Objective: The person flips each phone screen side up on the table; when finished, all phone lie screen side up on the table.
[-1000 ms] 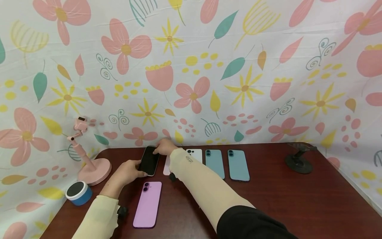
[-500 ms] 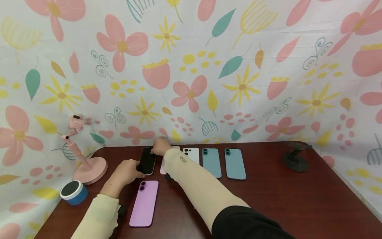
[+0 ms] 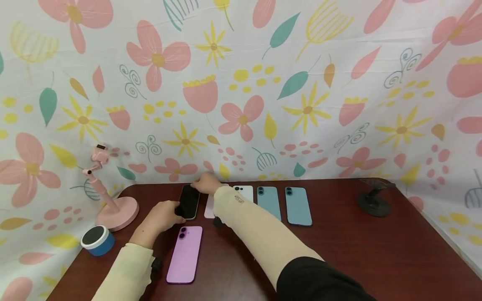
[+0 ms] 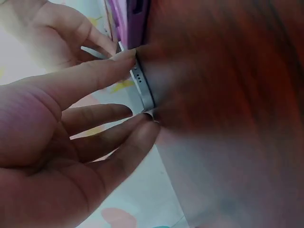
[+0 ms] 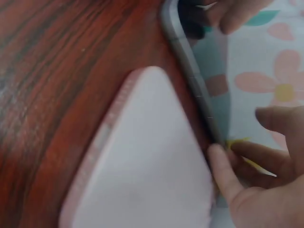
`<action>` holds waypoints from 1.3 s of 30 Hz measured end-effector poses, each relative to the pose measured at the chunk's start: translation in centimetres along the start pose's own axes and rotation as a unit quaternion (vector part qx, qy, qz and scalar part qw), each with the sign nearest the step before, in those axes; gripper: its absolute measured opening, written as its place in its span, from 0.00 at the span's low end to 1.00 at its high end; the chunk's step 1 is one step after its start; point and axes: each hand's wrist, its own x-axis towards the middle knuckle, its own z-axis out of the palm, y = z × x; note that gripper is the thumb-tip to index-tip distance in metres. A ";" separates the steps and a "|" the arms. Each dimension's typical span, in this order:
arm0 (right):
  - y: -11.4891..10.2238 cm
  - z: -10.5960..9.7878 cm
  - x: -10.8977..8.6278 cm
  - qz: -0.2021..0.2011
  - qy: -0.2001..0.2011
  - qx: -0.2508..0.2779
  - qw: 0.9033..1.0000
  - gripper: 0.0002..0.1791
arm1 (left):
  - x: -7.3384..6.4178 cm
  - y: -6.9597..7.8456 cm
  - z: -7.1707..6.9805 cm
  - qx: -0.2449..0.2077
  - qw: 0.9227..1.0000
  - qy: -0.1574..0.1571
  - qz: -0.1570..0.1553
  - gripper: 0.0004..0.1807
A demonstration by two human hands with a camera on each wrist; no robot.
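Observation:
A smartphone with a black screen facing up (image 3: 189, 202) lies at the left end of a row of phones. My left hand (image 3: 161, 218) holds its lower left corner, thumb at the bottom edge and fingers along the left side. At the upper right corner, my right hand (image 3: 208, 184) pinches the same phone, with the thumb (image 5: 222, 164) on its long side in the right wrist view. Right beside it is a pale pink phone (image 5: 142, 152), back up and partly covered by my right arm in the head view. A purple phone (image 3: 184, 255) lies nearer me.
Further right in the row come a white phone (image 3: 246, 192) and two light blue phones, one (image 3: 269, 202) left of the other (image 3: 298, 207). A pink stand (image 3: 118, 213) and a blue-and-white round tub (image 3: 98, 241) are at left. A black stand (image 3: 373, 203) is at right.
Both hands stay at the black-screened phone, with only slight finger shifts at its corners. The head view sways a little; the other phones keep their places.

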 end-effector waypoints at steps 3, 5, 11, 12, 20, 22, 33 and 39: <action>-0.2 -1.1 -0.7 0.018 0.012 0.042 0.999 0.32 | 0.1 0.2 -0.1 0.001 1.000 -0.004 -0.001 0.38; -0.1 -1.9 -0.9 0.030 0.017 0.075 0.997 0.30 | 0.2 0.4 -0.1 -0.004 1.000 -0.004 0.002 0.41; 1.2 -5.1 -2.1 0.025 0.021 0.091 0.995 0.27 | 0.6 2.4 0.0 -0.033 0.999 -0.004 0.038 0.46; 1.3 -5.6 -2.5 0.024 0.021 0.079 0.996 0.24 | 0.7 2.7 0.0 -0.037 0.998 -0.008 0.042 0.46; 2.9 -7.9 -4.0 0.033 -0.005 0.016 0.999 0.27 | 1.5 4.3 0.7 -0.056 0.997 -0.030 0.054 0.47; 3.0 -8.0 -4.0 0.036 -0.010 0.005 0.999 0.21 | 1.6 4.5 0.9 -0.057 0.996 -0.030 0.055 0.47; 3.6 -7.4 -3.2 0.082 -0.023 -0.084 0.993 0.33 | 2.3 5.7 1.5 -0.037 0.997 -0.047 0.057 0.45; 3.9 -7.3 -3.6 0.072 -0.022 -0.097 0.992 0.33 | 2.7 6.0 1.7 -0.030 0.996 -0.056 0.063 0.44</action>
